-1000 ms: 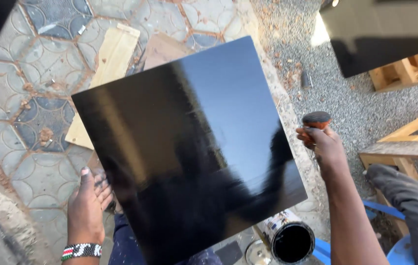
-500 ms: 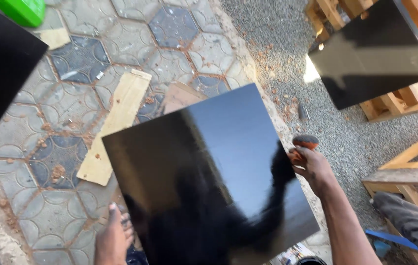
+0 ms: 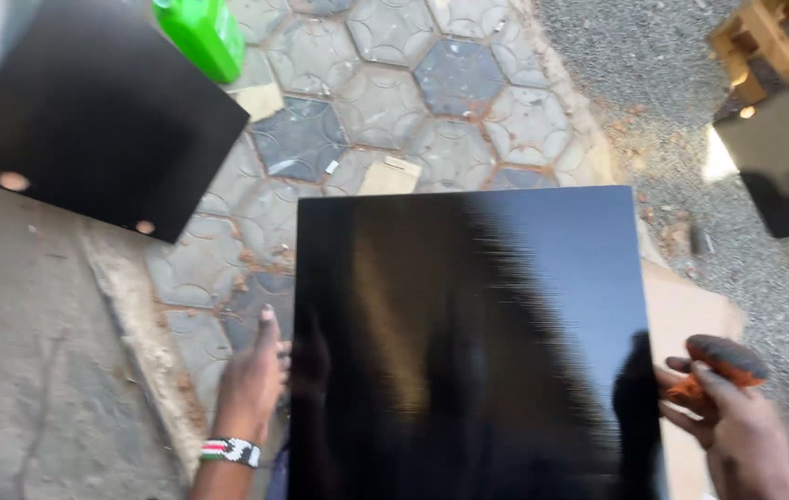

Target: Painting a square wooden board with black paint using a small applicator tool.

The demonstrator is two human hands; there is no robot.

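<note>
At the far left lies a strip of bare concrete ground [image 3: 33, 370], and above it, toward the top left corner, a matte black board [image 3: 98, 120] lies flat with two small round pale spots near its lower edge. Just right of that board's top corner stands a bright green plastic jug [image 3: 200, 32], resting on the hexagonal paving stones [image 3: 450, 79] that fill the upper middle. Lower down, the left hand [image 3: 251, 384], with a striped beaded band at the wrist, presses against the left edge of the glossy black panel [image 3: 468, 343], fingers extended upward and together along that edge rather than curled round it. The panel fills the bottom centre, tilted toward the camera, its surface mirroring sky and dark shapes. A pale wooden piece [image 3: 390, 176] pokes out just behind its top edge. At the panel's right edge the right hand [image 3: 737, 435] is closed around a rust-orange pad [image 3: 723, 366], its fingers touching the edge. Beyond lies gravel [image 3: 653, 65], with another black board [image 3: 788, 157] on a wooden frame [image 3: 764, 42] at the top right.
</note>
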